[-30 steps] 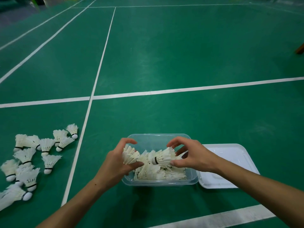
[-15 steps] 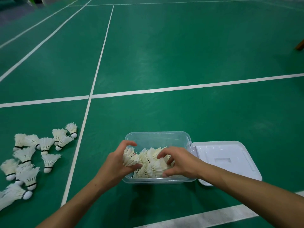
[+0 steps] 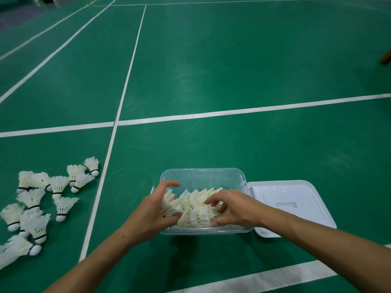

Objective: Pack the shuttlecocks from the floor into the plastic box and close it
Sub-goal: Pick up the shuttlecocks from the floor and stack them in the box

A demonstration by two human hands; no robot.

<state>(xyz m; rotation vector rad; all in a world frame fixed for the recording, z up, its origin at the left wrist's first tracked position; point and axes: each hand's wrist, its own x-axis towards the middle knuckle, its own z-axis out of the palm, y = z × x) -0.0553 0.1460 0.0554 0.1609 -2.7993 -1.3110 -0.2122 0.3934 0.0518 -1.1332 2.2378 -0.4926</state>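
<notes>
A clear plastic box [image 3: 203, 176] stands on the green floor, its near half filled with white shuttlecocks [image 3: 196, 206]. My left hand [image 3: 152, 212] is at the box's left side, fingers and thumb curled round a shuttlecock at the pile's left end. My right hand [image 3: 234, 208] lies over the right part of the pile, its curled fingers and thumb closed round shuttlecocks there. The white lid [image 3: 292, 206] lies open on the floor against the box's right side. Several loose shuttlecocks [image 3: 42, 199] lie scattered on the floor to the left.
White court lines cross the green floor; one line [image 3: 99, 197] runs between the loose shuttlecocks and the box, another [image 3: 275, 278] passes below my right arm. A brown object [image 3: 386, 57] pokes in at the right edge.
My right hand has come down from above the box onto the pile with its shuttlecock. My left hand has stayed at the box's left side. The view has shifted slightly.
</notes>
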